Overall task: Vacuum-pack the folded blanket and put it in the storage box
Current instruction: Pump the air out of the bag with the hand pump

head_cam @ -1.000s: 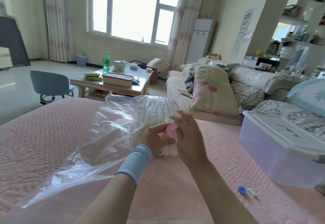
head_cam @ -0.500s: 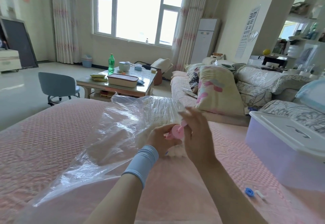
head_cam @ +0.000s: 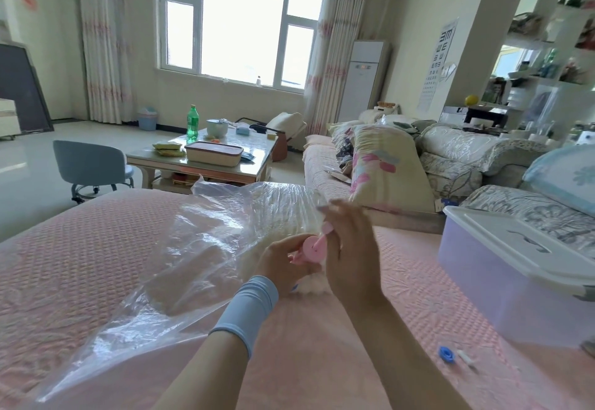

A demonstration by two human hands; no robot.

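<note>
Little had changed since half a second before. The left hand (head_cam: 283,259) still gripped the pink piece (head_cam: 314,248), fingers curled round its base. The right hand (head_cam: 351,255) stayed just beside it, back to the camera, fingers upright and blurred by the stem; whether they pinched it could not be told. The blanket (head_cam: 277,210) lay inside the clear bag (head_cam: 193,248) on the bed (head_cam: 80,248), just beyond and left of the hands. The box (head_cam: 502,280), lid on, stood well to their right
</note>
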